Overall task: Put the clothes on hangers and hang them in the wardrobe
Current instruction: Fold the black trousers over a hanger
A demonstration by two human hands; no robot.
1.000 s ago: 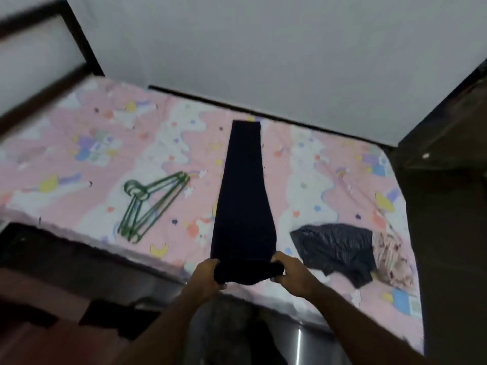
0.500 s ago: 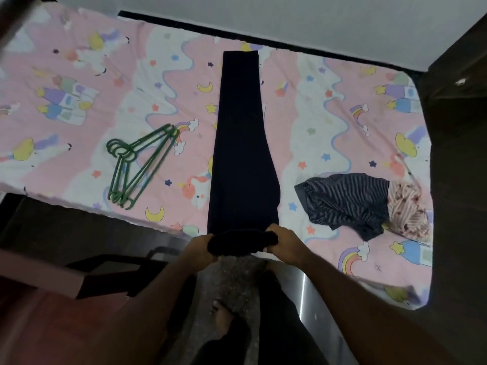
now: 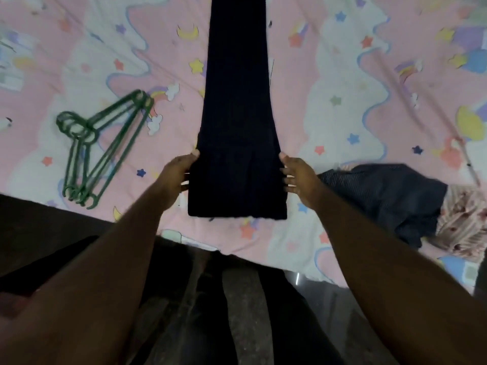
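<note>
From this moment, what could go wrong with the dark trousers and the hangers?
1. The dark trousers end close to the bed edge; a pull toward the person might slide them off.
2. The green hangers lie stacked with hooks overlapping, so lifting one may drag the others.
3. The left hand and right hand only touch the trousers' sides, so the fold could shift when released.

I saw a bed [image 3: 342, 106] with a pink sheet printed in stars, moons and rainbows. Below its near edge lay a dark, speckled floor [image 3: 242, 312]. Lighting was dim.
</note>
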